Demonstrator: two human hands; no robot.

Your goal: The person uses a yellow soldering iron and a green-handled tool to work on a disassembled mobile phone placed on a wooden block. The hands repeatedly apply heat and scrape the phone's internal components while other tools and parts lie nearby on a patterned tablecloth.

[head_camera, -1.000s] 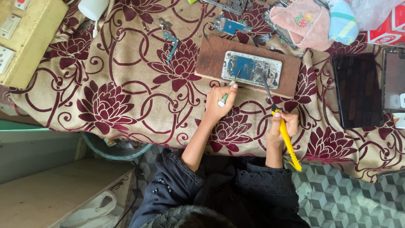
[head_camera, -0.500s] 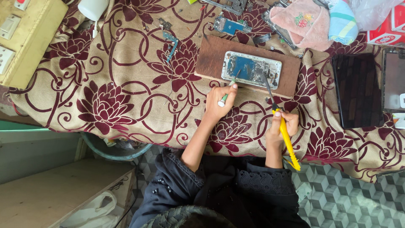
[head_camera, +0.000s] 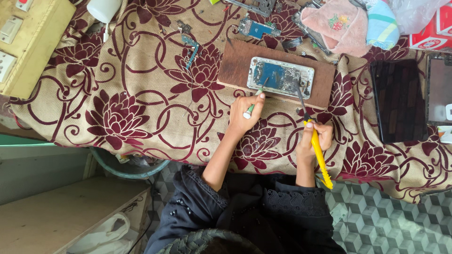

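Change: since the earlier frames almost nothing has shifted; your hands sit in the same places and the tools keep their angles.
Far left: a cream switch box [head_camera: 28, 44] lies on the flowered cloth of the bench [head_camera: 127, 108], well apart from the work.
Left hand: your left hand [head_camera: 245, 113] is clenched round a thin green-and-white tool [head_camera: 254, 101], its tip on the phone's near edge.
Phone: the opened phone [head_camera: 281, 76] lies on a wooden board [head_camera: 235, 66], just beyond both hands, long axis running left to right.
Right hand: your right hand [head_camera: 314, 138] grips a yellow-handled tool [head_camera: 319, 155], whose dark shaft slants up to the phone's right part.
Nearer hand: the left.
Far right: a dark tablet [head_camera: 398, 101] rests apart.
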